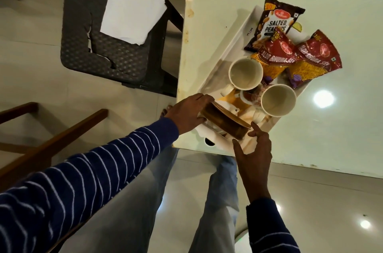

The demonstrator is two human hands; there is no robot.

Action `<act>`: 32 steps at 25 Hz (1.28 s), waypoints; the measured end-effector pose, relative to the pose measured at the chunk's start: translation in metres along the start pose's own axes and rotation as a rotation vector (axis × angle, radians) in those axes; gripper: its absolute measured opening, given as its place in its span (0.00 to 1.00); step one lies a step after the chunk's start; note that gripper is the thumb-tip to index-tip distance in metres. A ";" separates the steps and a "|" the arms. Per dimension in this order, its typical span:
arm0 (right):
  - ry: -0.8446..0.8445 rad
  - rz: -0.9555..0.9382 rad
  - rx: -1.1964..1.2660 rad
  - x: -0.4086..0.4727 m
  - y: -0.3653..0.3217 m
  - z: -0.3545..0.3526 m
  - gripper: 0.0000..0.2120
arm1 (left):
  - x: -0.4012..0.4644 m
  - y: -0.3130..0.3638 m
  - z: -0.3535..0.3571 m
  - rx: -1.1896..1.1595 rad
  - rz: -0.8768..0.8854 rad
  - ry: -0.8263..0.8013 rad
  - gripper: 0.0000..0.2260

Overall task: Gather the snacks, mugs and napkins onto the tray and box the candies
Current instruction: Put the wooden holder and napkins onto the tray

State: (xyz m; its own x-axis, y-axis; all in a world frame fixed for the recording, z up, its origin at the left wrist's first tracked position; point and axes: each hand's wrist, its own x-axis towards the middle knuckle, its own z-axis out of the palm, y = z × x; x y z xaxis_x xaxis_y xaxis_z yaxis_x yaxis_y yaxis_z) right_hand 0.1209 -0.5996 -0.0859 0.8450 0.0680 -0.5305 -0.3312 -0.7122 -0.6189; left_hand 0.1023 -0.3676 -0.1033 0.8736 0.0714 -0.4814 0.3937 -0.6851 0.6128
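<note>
We look down on a pale table with a white tray lying slantwise on it. At the tray's near end, two hands hold a brown box, tilted, its lid partly raised. The left hand wraps over one end, fingers curled round it. The right hand pinches the other end between thumb and fingertips. The box hangs just above the near end of the tray; we cannot see whether any candies are inside.

What could go wrong, as we judge it: tilted like this with the lid loose, the box could spill its contents or drop its lid. It could also knock the nearer mug, which stands just beside it. The tray's near corner reaches the table edge, so a push could tip it off.

Counting: one box. Two cream mugs, one beside the packets and one closer to us, both upright. Three snack packets: one of peanuts and two red ones, overlapping at the far end. Small purple wrapped pieces under the packets may be candies. A stack of white napkins lies on a dark chair well apart from the tray, sheets too many to count.
</note>
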 end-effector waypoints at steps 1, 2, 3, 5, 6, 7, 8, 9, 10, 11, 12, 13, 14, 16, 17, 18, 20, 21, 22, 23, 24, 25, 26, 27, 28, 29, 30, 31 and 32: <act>0.050 -0.026 -0.016 -0.006 -0.001 0.001 0.21 | -0.004 -0.004 -0.002 -0.013 -0.004 0.017 0.24; 0.105 -0.079 -0.025 -0.012 -0.003 0.001 0.21 | -0.008 -0.009 -0.007 -0.026 -0.006 0.043 0.23; 0.150 -0.130 -0.030 -0.016 -0.008 0.002 0.21 | -0.013 -0.015 -0.013 -0.037 -0.007 0.078 0.21; 0.181 -0.161 -0.004 -0.021 -0.027 0.006 0.19 | -0.021 -0.027 -0.031 -0.065 -0.011 0.193 0.15; 0.169 -0.164 0.028 -0.019 -0.041 0.011 0.17 | -0.024 -0.035 -0.042 -0.081 -0.026 0.263 0.13; 0.146 -0.188 0.054 -0.015 -0.057 0.017 0.15 | -0.025 -0.044 -0.055 -0.097 -0.049 0.336 0.11; 0.118 -0.230 0.074 -0.010 -0.075 0.024 0.14 | -0.025 -0.052 -0.068 -0.121 -0.078 0.415 0.09; 0.081 -0.275 0.094 -0.003 -0.094 0.032 0.13 | -0.023 -0.059 -0.081 -0.162 -0.120 0.507 0.08; 0.033 -0.316 0.124 0.006 -0.114 0.043 0.13 | -0.020 -0.069 -0.096 -0.222 -0.187 0.615 0.07; -0.022 -0.349 0.158 0.016 -0.135 0.054 0.14 | -0.015 -0.078 -0.111 -0.295 -0.277 0.722 0.07; -0.073 -0.369 0.183 0.026 -0.155 0.067 0.14 | -0.009 -0.089 -0.126 -0.372 -0.380 0.815 0.08; -0.119 -0.363 0.200 0.039 -0.173 0.080 0.14 | -0.002 -0.099 -0.140 -0.448 -0.480 0.889 0.09; -0.157 -0.327 0.219 0.052 -0.191 0.094 0.14 | 0.005 -0.109 -0.153 -0.525 -0.567 0.941 0.12; -0.216 -0.198 0.263 0.078 -0.223 0.121 0.13 | 0.018 -0.130 -0.175 -0.658 -0.709 0.969 0.20; -0.248 -0.119 0.278 0.092 -0.236 0.133 0.12 | 0.024 -0.137 -0.182 -0.692 -0.770 0.952 0.24; -0.286 -0.044 0.291 0.104 -0.248 0.147 0.10 | 0.030 -0.144 -0.186 -0.717 -0.818 0.926 0.27; -0.359 0.085 0.333 0.125 -0.268 0.172 0.09 | 0.039 -0.152 -0.189 -0.751 -0.841 0.886 0.31; -0.389 0.139 0.363 0.132 -0.277 0.183 0.09 | 0.043 -0.155 -0.188 -0.740 -0.831 0.881 0.32; -0.414 0.185 0.394 0.138 -0.286 0.193 0.10 | 0.047 -0.158 -0.188 -0.707 -0.826 0.878 0.32; -0.435 0.220 0.426 0.142 -0.294 0.202 0.11 | 0.051 -0.162 -0.187 -0.677 -0.826 0.875 0.33; -0.446 0.241 0.451 0.145 -0.300 0.208 0.11 | 0.054 -0.165 -0.186 -0.660 -0.830 0.873 0.34; -0.439 0.248 0.469 0.147 -0.305 0.214 0.14 | 0.056 -0.166 -0.186 -0.663 -0.833 0.876 0.34; -0.409 0.244 0.483 0.148 -0.310 0.221 0.17 | 0.058 -0.169 -0.187 -0.673 -0.831 0.881 0.34; -0.354 0.236 0.496 0.150 -0.314 0.228 0.19 | 0.060 -0.173 -0.188 -0.673 -0.822 0.891 0.33; -0.289 0.227 0.502 0.151 -0.317 0.233 0.21 | 0.060 -0.175 -0.188 -0.660 -0.800 0.913 0.31; -0.229 0.210 0.500 0.151 -0.317 0.234 0.21 | 0.059 -0.174 -0.186 -0.646 -0.769 0.944 0.28; -0.187 0.193 0.485 0.152 -0.318 0.236 0.21 | 0.058 -0.175 -0.187 -0.648 -0.742 0.980 0.23; -0.163 0.180 0.469 0.153 -0.319 0.239 0.22 | 0.056 -0.179 -0.189 -0.662 -0.722 1.007 0.18; -0.151 0.169 0.456 0.152 -0.319 0.240 0.23 | 0.055 -0.182 -0.192 -0.676 -0.697 1.017 0.14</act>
State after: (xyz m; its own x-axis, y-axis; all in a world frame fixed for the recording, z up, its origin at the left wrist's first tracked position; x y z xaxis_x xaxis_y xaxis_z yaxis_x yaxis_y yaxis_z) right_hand 0.2544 -0.1942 -0.1086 0.7051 0.1022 -0.7017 -0.6357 -0.3471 -0.6895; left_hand 0.1330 -0.0999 -0.1213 0.1518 0.9325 -0.3277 0.6316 0.1636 0.7579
